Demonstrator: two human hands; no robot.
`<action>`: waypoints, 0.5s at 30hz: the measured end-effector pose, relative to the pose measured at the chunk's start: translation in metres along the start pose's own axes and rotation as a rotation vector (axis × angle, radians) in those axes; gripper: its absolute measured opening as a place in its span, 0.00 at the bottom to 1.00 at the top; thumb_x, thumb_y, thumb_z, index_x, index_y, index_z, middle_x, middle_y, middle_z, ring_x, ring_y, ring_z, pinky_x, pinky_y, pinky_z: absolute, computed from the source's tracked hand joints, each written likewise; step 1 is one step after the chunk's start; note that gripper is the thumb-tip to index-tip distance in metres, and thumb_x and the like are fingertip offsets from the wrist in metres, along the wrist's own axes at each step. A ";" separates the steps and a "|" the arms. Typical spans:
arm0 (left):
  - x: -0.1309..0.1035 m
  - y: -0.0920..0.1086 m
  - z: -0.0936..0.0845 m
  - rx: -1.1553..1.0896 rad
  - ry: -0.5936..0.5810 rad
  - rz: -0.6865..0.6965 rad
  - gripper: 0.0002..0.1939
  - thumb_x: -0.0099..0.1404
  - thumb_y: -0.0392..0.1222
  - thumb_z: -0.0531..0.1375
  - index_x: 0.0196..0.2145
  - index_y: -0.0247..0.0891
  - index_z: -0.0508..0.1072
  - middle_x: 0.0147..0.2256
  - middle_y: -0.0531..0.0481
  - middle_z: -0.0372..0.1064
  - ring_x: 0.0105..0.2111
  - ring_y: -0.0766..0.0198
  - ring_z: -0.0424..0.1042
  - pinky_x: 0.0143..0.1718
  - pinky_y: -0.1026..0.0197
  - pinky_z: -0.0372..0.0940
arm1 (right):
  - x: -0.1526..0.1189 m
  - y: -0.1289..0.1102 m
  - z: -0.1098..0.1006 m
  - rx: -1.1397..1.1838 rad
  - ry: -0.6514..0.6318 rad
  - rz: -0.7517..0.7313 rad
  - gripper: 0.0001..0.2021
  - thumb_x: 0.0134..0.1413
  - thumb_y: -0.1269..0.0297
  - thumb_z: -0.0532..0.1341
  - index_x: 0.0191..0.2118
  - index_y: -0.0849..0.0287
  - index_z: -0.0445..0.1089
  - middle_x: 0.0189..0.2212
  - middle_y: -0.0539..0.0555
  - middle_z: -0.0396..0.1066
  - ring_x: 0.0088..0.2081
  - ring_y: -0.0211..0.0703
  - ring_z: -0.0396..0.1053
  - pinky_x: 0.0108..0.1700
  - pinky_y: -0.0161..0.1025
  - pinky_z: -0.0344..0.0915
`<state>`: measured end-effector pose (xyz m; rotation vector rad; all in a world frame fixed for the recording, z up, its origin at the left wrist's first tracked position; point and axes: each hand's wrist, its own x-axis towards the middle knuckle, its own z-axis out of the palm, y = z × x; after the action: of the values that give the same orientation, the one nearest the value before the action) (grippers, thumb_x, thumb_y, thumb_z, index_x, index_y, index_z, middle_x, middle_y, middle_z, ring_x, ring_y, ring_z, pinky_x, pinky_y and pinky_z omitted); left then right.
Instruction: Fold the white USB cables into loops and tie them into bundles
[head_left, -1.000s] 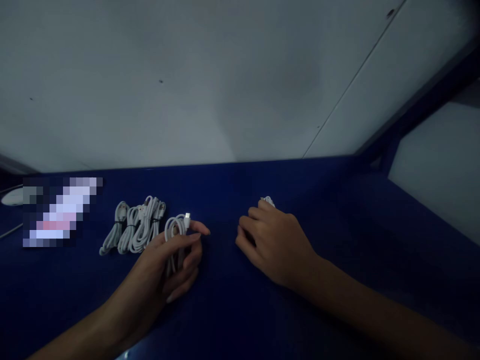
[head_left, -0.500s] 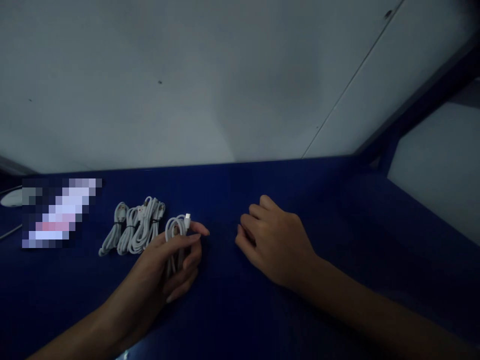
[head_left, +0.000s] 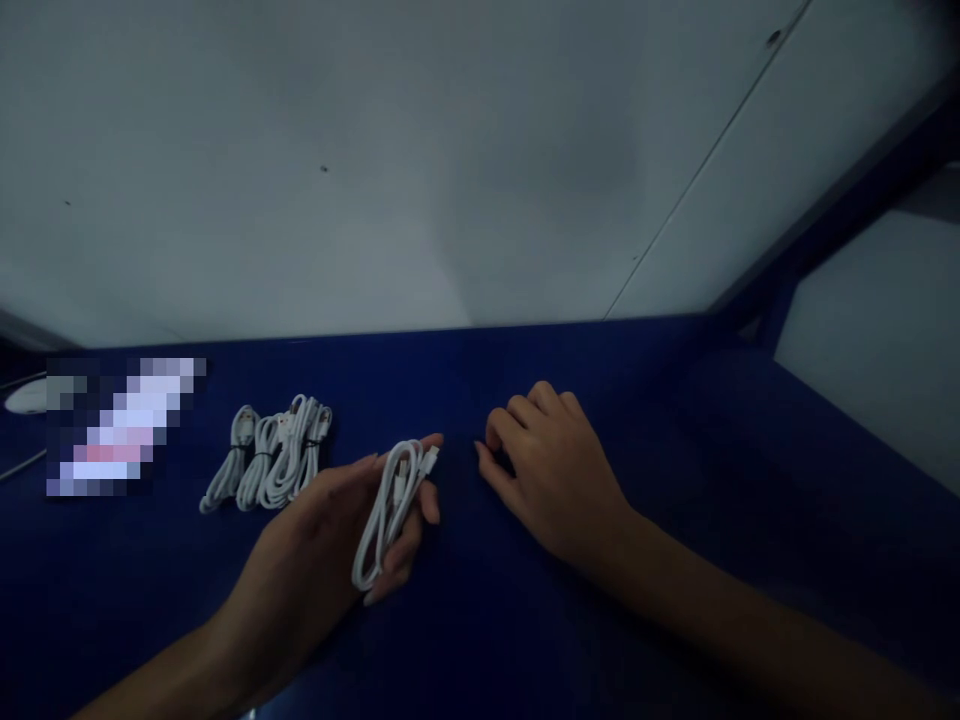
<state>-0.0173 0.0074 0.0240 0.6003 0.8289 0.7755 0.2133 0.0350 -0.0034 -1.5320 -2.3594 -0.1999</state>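
A white charging cable (head_left: 386, 515), folded into long loops with its plug ends near the top, lies across the fingers of my left hand (head_left: 322, 540). The thumb of that hand is lifted off the loops, while its fingers support them from beneath. No tie shows around this cable. To the right, my right hand (head_left: 559, 465) rests low over the blue table with its fingers curled inward and the thumb a little apart. Whatever may be inside those fingers is hidden. Left of my left hand sit several bundled white cables (head_left: 274, 455), with black ties around some of them.
The blue table (head_left: 465, 380) meets a pale grey wall panel (head_left: 375, 200) at its back edge. A blurred-out bright device (head_left: 124, 430) lies at the left, beside a white rounded object (head_left: 26, 397) with a cord. A blue frame (head_left: 769, 310) stands at the right.
My left thumb has lifted off the cable, and the loops now lie farther right, more spread across the fingers. My right hand has turned slightly, its thumb moving away from the fingers.
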 end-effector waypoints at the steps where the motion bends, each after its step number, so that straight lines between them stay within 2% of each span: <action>1: 0.000 0.000 0.000 0.000 -0.001 0.003 0.23 0.78 0.51 0.57 0.59 0.36 0.81 0.39 0.41 0.77 0.28 0.62 0.64 0.29 0.62 0.67 | 0.000 0.000 0.000 -0.013 0.011 0.012 0.11 0.72 0.66 0.61 0.36 0.61 0.75 0.33 0.59 0.74 0.41 0.55 0.66 0.44 0.51 0.59; 5: -0.001 0.000 0.001 0.060 0.000 0.019 0.19 0.79 0.47 0.58 0.56 0.36 0.83 0.43 0.41 0.78 0.31 0.63 0.69 0.31 0.65 0.69 | 0.001 -0.001 -0.003 0.052 0.121 0.039 0.12 0.73 0.67 0.59 0.35 0.60 0.74 0.32 0.58 0.74 0.40 0.54 0.65 0.44 0.50 0.57; 8: 0.001 0.001 0.002 0.163 -0.014 0.019 0.18 0.79 0.47 0.60 0.57 0.36 0.83 0.42 0.41 0.79 0.32 0.64 0.70 0.32 0.67 0.69 | -0.001 -0.006 -0.010 0.298 0.195 0.033 0.10 0.74 0.68 0.59 0.38 0.60 0.73 0.31 0.55 0.74 0.38 0.49 0.65 0.43 0.48 0.58; 12: 0.002 -0.002 0.003 0.230 -0.048 0.031 0.18 0.79 0.46 0.64 0.61 0.40 0.81 0.35 0.44 0.80 0.31 0.64 0.72 0.33 0.68 0.70 | -0.004 -0.013 -0.020 0.697 0.093 0.019 0.09 0.77 0.68 0.57 0.46 0.57 0.75 0.37 0.53 0.77 0.40 0.47 0.69 0.46 0.46 0.63; 15: 0.002 -0.004 0.003 0.266 -0.071 0.067 0.21 0.78 0.46 0.65 0.66 0.45 0.77 0.39 0.42 0.82 0.35 0.61 0.77 0.34 0.65 0.74 | -0.005 -0.014 -0.024 0.852 0.015 0.018 0.09 0.78 0.67 0.57 0.46 0.56 0.75 0.39 0.51 0.78 0.42 0.45 0.72 0.49 0.46 0.64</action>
<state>-0.0125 0.0063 0.0214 0.8917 0.8563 0.7053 0.2070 0.0181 0.0185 -1.0981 -1.9855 0.7042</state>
